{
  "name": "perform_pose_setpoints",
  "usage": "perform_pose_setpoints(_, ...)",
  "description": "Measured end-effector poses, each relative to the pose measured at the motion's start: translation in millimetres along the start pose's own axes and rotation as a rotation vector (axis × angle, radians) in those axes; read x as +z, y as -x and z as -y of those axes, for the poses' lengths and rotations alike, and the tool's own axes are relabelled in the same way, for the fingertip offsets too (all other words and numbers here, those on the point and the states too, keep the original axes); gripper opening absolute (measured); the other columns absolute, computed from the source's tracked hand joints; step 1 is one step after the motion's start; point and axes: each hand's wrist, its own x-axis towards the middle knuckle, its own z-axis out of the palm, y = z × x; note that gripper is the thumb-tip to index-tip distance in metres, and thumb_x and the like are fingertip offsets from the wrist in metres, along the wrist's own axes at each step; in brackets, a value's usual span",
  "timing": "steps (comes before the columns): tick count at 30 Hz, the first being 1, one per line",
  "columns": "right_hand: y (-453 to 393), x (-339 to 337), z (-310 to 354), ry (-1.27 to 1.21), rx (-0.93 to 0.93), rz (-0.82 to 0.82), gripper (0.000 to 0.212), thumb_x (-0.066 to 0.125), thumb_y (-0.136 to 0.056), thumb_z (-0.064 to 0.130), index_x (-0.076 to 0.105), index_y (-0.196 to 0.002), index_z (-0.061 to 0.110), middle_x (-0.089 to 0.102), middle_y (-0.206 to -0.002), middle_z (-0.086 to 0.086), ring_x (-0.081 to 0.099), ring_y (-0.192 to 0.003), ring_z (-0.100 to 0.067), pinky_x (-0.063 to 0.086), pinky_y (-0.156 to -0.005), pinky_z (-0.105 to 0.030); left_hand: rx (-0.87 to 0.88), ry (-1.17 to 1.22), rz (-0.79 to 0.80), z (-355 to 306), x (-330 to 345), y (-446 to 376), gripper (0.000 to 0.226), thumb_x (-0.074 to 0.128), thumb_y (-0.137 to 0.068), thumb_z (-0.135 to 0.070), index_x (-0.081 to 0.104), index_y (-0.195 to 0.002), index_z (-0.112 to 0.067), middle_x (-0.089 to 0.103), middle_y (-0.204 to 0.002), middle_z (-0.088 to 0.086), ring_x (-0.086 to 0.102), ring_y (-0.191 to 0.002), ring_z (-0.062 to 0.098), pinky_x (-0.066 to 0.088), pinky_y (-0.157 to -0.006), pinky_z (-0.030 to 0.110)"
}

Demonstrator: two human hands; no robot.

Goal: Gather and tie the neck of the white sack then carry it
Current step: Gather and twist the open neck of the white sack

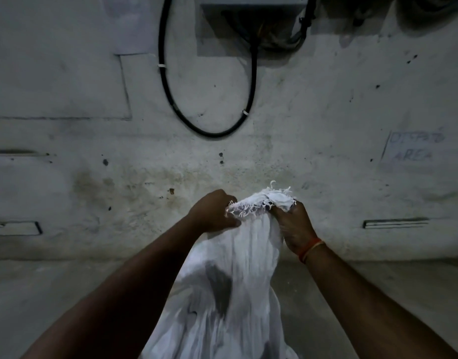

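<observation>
The white sack [230,275] hangs in front of me, its woven cloth bunched into a neck with a frayed top edge [259,203]. My left hand [212,212] is closed on the left side of that neck. My right hand [295,226], with a red thread on the wrist, grips the right side just under the frayed rim. The sack's lower part runs out of the frame at the bottom, so I cannot see whether it rests on the floor.
A stained pale wall [93,164] stands close ahead. A black cable loop [209,133] hangs from a grey box [251,11] high on it. A faint sign [414,150] is at the right. Grey floor [54,294] lies below.
</observation>
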Motion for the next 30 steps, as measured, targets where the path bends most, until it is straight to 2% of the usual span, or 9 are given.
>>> perform_pose_setpoints(3,-0.5,-4.8,-5.3,-0.059,0.008,-0.028,0.026,0.069,-0.088,0.003,0.071,-0.114,0.001,0.075,-0.114,-0.01,0.071,-0.107,-0.02,0.054,-0.094,-0.029,0.042,0.141,-0.063,11.4,2.6,3.7,0.04,0.073,-0.083,-0.052,0.07,-0.093,-0.013,0.07,-0.097,0.004,0.063,-0.092,0.023,0.043,-0.082,0.029)
perform_pose_setpoints(6,-2.2,-7.7,-6.9,-0.094,0.027,-0.023,0.027,0.067,-0.089,0.001,0.07,-0.116,-0.002,0.073,-0.117,-0.014,0.069,-0.108,-0.023,0.053,-0.097,-0.034,0.017,0.263,-0.026,12.5,2.2,8.2,0.031,0.069,-0.09,-0.045,0.057,-0.09,-0.017,0.064,-0.085,-0.002,0.059,-0.08,0.018,0.045,-0.07,0.025)
perform_pose_setpoints(8,-2.5,-7.9,-7.4,-0.087,0.028,-0.006,0.023,0.065,-0.09,-0.001,0.071,-0.112,0.002,0.075,-0.112,-0.011,0.069,-0.106,-0.023,0.053,-0.097,-0.036,0.011,0.287,-0.048,11.6,5.5,10.1,0.023,0.07,-0.091,-0.037,0.054,-0.094,-0.02,0.059,-0.086,-0.005,0.055,-0.079,0.015,0.037,-0.064,0.02)
perform_pose_setpoints(12,-1.7,-9.1,-18.1,0.07,0.028,-0.058,0.027,0.058,-0.091,-0.005,0.073,-0.099,0.017,0.076,-0.097,0.003,0.069,-0.1,-0.018,0.052,-0.095,-0.037,-0.012,0.372,-0.136,15.4,12.6,9.8,0.031,0.075,-0.087,-0.023,0.047,-0.098,-0.016,0.061,-0.089,0.009,0.048,-0.07,0.018,0.035,-0.06,0.024)
perform_pose_setpoints(16,1.3,-4.4,-26.4,0.049,0.155,-0.117,0.015,0.064,-0.078,0.014,0.069,-0.092,0.012,0.072,-0.092,-0.004,0.067,-0.097,-0.03,0.052,-0.086,-0.042,0.006,0.447,-0.196,12.0,14.7,9.7,0.028,0.073,-0.089,-0.02,0.046,-0.096,-0.017,0.057,-0.08,0.003,0.043,-0.062,0.009,0.034,-0.056,0.014)
perform_pose_setpoints(18,1.5,-3.6,-26.1,0.029,0.208,-0.019,0.041,0.08,-0.07,0.027,0.07,-0.101,0.002,0.074,-0.097,-0.01,0.07,-0.102,-0.038,0.056,-0.087,-0.048,-0.012,0.473,-0.233,11.8,16.3,9.3,0.025,0.073,-0.089,-0.021,0.049,-0.096,-0.017,0.058,-0.078,-0.004,0.046,-0.061,0.003,0.035,-0.057,0.012)
perform_pose_setpoints(22,6.0,12.9,-10.9,0.137,0.131,0.266,0.036,0.085,-0.077,0.027,0.074,-0.11,0.015,0.078,-0.108,0.002,0.073,-0.104,-0.014,0.057,-0.092,-0.027,0.009,0.481,-0.284,6.5,19.1,8.8,0.024,0.074,-0.083,-0.015,0.052,-0.094,-0.017,0.057,-0.078,-0.008,0.049,-0.065,0.001,0.035,-0.06,0.012)
perform_pose_setpoints(26,-1.5,34.7,-15.1,0.157,0.072,0.196,0.03,0.086,-0.076,0.018,0.078,-0.104,0.012,0.079,-0.102,-0.002,0.074,-0.101,-0.015,0.058,-0.091,-0.031,0.057,0.49,-0.312,-4.7,22.6,5.3,0.031,0.07,-0.072,-0.004,0.051,-0.086,-0.023,0.057,-0.075,-0.008,0.049,-0.066,0.005,0.038,-0.061,0.02)
perform_pose_setpoints(30,-9.0,36.6,-23.9,0.323,0.0,0.176,0.021,0.078,-0.081,0.019,0.079,-0.1,0.012,0.08,-0.098,-0.002,0.074,-0.096,-0.011,0.057,-0.086,-0.032,0.048,0.52,-0.322,-0.5,25.0,4.0,0.035,0.077,-0.073,-0.003,0.056,-0.096,-0.018,0.055,-0.078,-0.013,0.052,-0.07,-0.003,0.035,-0.064,0.008)
